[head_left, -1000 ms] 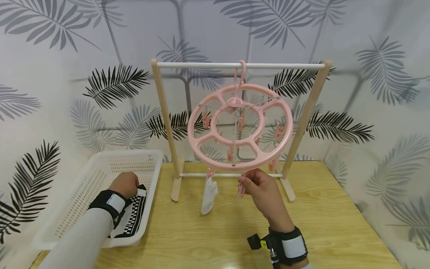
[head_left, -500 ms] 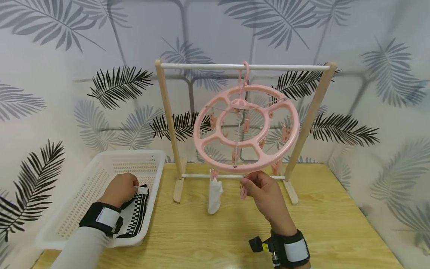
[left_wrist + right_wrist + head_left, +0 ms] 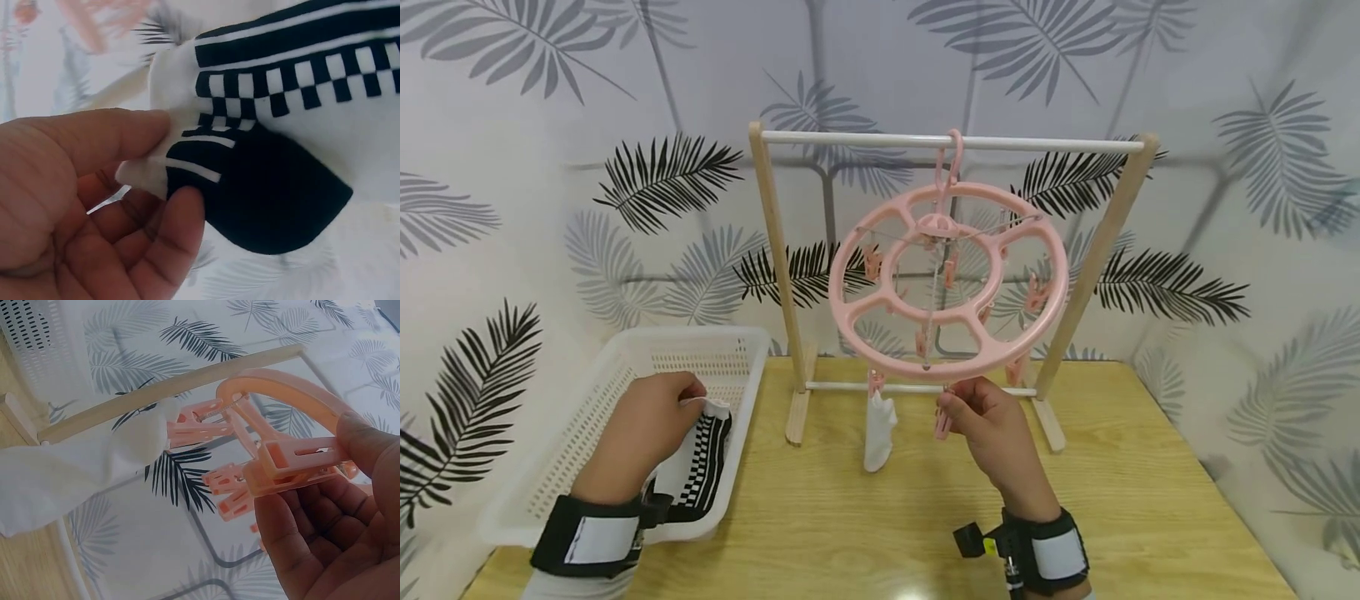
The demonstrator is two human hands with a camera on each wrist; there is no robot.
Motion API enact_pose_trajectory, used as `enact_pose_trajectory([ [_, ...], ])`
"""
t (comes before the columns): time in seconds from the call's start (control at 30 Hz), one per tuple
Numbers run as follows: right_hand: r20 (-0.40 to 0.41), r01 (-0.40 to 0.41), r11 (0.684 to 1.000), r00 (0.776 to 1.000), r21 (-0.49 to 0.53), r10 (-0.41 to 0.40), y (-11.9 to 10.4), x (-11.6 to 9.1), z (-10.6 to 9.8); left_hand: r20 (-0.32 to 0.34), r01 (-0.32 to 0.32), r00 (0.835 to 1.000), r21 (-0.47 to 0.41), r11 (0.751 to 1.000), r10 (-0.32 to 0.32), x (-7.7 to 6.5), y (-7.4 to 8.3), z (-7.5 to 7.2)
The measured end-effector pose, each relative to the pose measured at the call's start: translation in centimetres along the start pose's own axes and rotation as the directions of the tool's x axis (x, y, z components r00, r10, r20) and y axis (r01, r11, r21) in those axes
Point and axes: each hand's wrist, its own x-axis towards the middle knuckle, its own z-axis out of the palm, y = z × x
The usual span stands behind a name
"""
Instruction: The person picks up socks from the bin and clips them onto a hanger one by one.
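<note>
My left hand (image 3: pixel 651 425) pinches the white cuff of a black-and-white checkered sock (image 3: pixel 706 457), which shows over the basket in the head view. In the left wrist view, thumb and fingers grip the cuff, and a black part of the sock (image 3: pixel 281 194) hangs folded beside the checks. With thumb and fingers, my right hand (image 3: pixel 996 429) holds a pink clothespin (image 3: pixel 943 425) below the front rim of a round pink clip hanger (image 3: pixel 925 369). Left of it, a white sock (image 3: pixel 878 437) hangs from another pink clothespin (image 3: pixel 876 381).
The white plastic basket (image 3: pixel 688 335) stands at the left of the wooden table (image 3: pixel 820 533). A rack with wooden posts (image 3: pixel 775 225) and a white rail (image 3: pixel 865 139) bears the hanger. Several more pink clothespins hang from it. A leaf-patterned backdrop (image 3: pixel 1195 200) is behind.
My left hand has drawn back and risen, lifting the checkered sock's cuff with it. The right hand still pinches the clothespin. The head view has shifted slightly.
</note>
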Motion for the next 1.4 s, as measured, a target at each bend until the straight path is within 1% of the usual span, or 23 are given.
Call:
enact_pose_trajectory([
  [0.1,0.002,0.009,1.0,1.0,0.013,-0.009,0.1,0.0,0.1,-0.063,-0.038,0.997,-0.011,0.999,0.037,-0.9,1.2,-0.9],
  [0.27,0.006,0.016,1.0,1.0,0.009,-0.016,0.1,0.1,0.1,-0.126,-0.056,0.991,-0.032,0.998,0.052,-1.9,2.8,-2.3],
  [0.5,-0.014,-0.01,1.0,1.0,-0.012,0.01,-0.1,0.0,0.1,-0.217,-0.104,0.972,-0.035,0.994,0.094,-2.1,4.6,-2.7],
  [0.67,-0.011,-0.013,1.0,1.0,-0.016,0.013,-0.2,-0.1,0.2,-0.238,-0.132,0.965,-0.066,0.989,0.112,-2.5,6.4,-2.8],
  [0.77,-0.012,-0.01,1.0,1.0,-0.012,0.01,-0.2,-0.2,0.2,-0.231,-0.153,0.965,-0.106,0.983,0.125,-2.8,7.6,-2.7],
  [0.93,-0.006,0.013,1.0,1.0,0.0,-0.013,-0.1,-0.1,0.2,-0.219,-0.179,0.965,-0.135,0.975,0.147,-3.2,9.4,-2.0],
  [1.1,0.001,0.024,1.0,1.0,0.011,-0.024,0.0,-0.2,0.1,-0.172,-0.186,0.973,-0.178,0.966,0.156,-3.2,10.5,-0.9],
  [1.2,-0.003,0.025,1.0,1.0,0.007,-0.025,0.0,-0.2,0.1,-0.13,-0.178,0.98,-0.207,0.962,0.153,-3.1,10.8,0.3],
  [1.3,-0.004,0.026,1.0,1.0,0.005,-0.026,-0.1,-0.2,0.1,-0.086,-0.162,0.986,-0.23,0.96,0.146,-2.7,10.8,1.9],
  [1.4,0.003,0.033,0.999,0.999,0.008,-0.033,-0.1,-0.2,0.1,-0.024,-0.122,0.993,-0.272,0.954,0.12,-2.3,10.8,3.6],
])
